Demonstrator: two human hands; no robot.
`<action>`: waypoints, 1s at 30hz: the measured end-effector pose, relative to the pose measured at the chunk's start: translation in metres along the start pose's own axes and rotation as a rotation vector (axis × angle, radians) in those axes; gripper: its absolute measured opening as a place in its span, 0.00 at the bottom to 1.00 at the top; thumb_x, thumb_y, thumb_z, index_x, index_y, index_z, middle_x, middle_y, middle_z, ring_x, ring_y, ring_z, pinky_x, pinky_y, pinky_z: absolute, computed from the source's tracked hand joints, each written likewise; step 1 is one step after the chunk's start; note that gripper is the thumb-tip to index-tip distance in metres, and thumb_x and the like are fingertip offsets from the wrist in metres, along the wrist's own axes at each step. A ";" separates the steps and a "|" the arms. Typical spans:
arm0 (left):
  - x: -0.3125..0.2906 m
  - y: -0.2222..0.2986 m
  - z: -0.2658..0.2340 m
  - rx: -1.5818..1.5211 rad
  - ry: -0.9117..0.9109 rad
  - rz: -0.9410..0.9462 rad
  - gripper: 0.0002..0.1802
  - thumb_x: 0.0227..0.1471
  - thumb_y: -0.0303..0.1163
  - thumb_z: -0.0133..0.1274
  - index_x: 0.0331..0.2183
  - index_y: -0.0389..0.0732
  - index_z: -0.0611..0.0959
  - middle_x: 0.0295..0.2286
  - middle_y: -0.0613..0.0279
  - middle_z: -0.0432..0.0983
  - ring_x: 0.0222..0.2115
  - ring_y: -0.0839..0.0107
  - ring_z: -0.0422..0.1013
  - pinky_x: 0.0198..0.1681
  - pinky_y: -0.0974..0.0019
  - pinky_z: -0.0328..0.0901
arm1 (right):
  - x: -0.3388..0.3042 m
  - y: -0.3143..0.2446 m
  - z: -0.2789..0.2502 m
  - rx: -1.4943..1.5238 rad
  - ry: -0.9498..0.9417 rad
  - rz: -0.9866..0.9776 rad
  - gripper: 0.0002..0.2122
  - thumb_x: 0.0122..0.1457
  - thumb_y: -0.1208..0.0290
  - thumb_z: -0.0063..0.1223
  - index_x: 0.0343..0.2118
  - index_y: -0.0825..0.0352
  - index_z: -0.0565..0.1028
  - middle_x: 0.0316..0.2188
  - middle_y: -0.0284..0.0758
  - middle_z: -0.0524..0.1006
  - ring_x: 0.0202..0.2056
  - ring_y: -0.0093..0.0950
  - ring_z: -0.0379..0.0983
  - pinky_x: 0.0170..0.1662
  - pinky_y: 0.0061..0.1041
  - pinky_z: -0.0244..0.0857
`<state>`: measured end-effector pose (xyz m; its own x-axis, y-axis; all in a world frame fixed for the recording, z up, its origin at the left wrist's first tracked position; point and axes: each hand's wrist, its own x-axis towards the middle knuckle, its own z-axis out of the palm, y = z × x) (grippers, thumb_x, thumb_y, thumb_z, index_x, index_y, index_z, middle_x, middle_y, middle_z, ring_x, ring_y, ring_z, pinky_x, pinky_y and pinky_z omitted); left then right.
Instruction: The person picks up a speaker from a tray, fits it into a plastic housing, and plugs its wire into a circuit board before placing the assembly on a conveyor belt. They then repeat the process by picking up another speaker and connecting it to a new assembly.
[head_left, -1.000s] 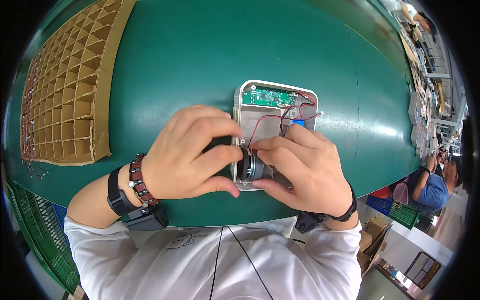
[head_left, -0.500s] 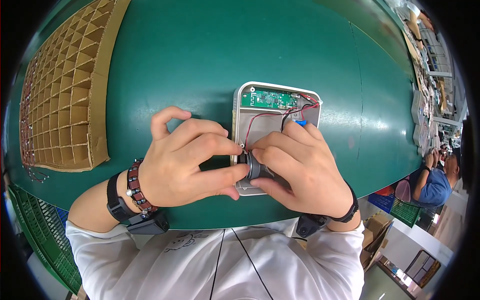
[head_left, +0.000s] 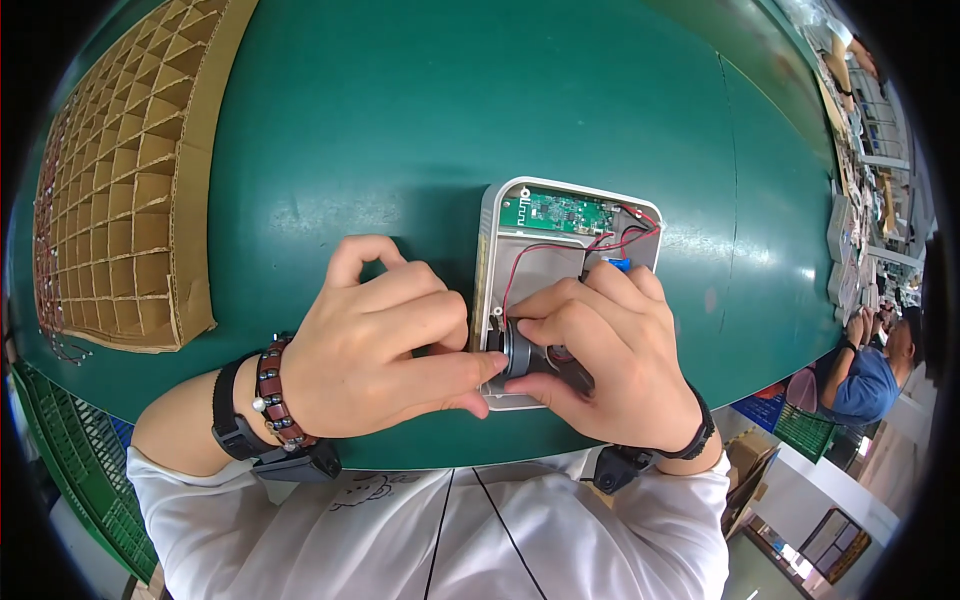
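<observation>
An open white plastic housing (head_left: 487,235) lies on the table, slightly tilted, in front of me. Inside its far end is a green circuit board (head_left: 565,212), with red and black wires (head_left: 540,246) running from it. A round dark speaker-like part (head_left: 517,350) stands on edge by the near left wall. My right hand (head_left: 625,365) is closed on this part, thumb on the near side and fingers on the far side. With its index fingertip, my left hand (head_left: 375,345) touches the part's left face; its other fingers are bent and apart. A blue component (head_left: 620,264) shows beyond my right knuckles.
A divided cardboard box (head_left: 140,210) sits at the left, with thin wires along its outer side. Green crates (head_left: 90,480) stand below the table's left edge. At the far right another person (head_left: 862,380) sits near a cluttered bench.
The housing appears slightly lower and to the right in view. My left hand's middle finger has drawn back from the round part, while the index finger stays on it. My right hand keeps its grip.
</observation>
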<state>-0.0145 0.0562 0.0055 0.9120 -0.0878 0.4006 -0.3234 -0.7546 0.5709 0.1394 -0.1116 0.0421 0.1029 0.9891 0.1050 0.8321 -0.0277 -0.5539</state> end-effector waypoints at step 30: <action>0.008 0.016 -0.016 0.147 -0.207 -0.080 0.18 0.43 0.50 0.57 0.32 0.47 0.81 0.17 0.68 0.69 0.16 0.67 0.68 0.19 0.65 0.63 | -0.004 0.030 -0.029 -0.435 0.461 -0.089 0.12 0.42 0.67 0.62 0.30 0.62 0.74 0.30 0.29 0.72 0.27 0.29 0.66 0.30 0.26 0.55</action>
<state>-0.0159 0.0535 0.0293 0.9703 -0.1434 0.1947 -0.2216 -0.8497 0.4784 0.1798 -0.1202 0.0493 0.1661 0.8293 0.5336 0.9835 -0.1001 -0.1504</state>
